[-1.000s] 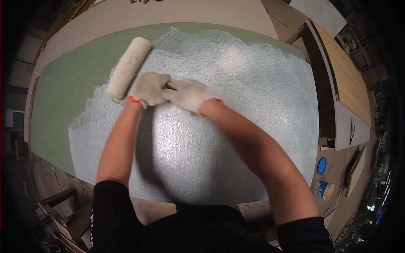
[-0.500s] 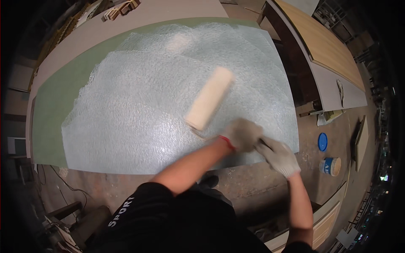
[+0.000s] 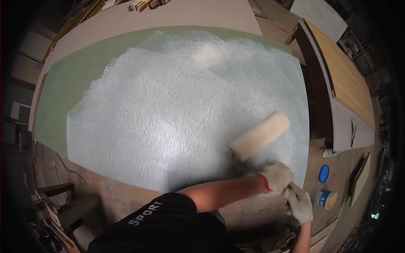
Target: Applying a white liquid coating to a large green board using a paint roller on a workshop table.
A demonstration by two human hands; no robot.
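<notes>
A paint roller with a thick cream sleeve (image 3: 262, 135) lies on the right part of a large green panel (image 3: 57, 101). A wet, whitish, streaky coating (image 3: 139, 92) covers most of that panel, with green left bare along its left and far edges. My left hand (image 3: 277, 177), in a pale knit glove with a red cuff edge, is closed round the roller's handle close behind the sleeve. Just below it, my right hand (image 3: 300, 204), gloved as well, is wrapped round the handle's near end. The handle itself is mostly hidden by the gloves.
On the floor at the right stand a white and blue tub (image 3: 327, 199) and a round blue lid (image 3: 324, 173). A wood-topped bench (image 3: 344, 76) runs along the right side. Small wood blocks (image 3: 147, 4) rest at the back. A cable (image 3: 74, 170) trails at lower left.
The roller has moved right and toward me, and its sleeve has turned to lie flatter across the view. Both hands have gone with it, still on the handle. The whole view has shifted slightly.
</notes>
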